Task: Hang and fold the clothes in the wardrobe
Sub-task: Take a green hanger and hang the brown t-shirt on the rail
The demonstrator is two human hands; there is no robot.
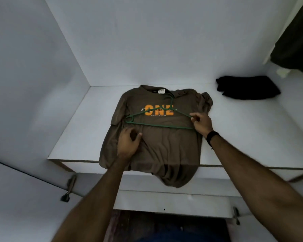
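Brown tee lies flat on shelf, hem over its front edge, green hanger on top not yet inside: right hand pinches hanger end, left hand presses cloth, fingers loosely spread; hanging remains.

We read "ONE" in large orange letters across the chest of the brown T-shirt; the smaller print around it stays illegible to us.

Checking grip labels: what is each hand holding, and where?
Right hand pinches the thin green hanger at its right end; left hand only rests on the brown printed T-shirt.
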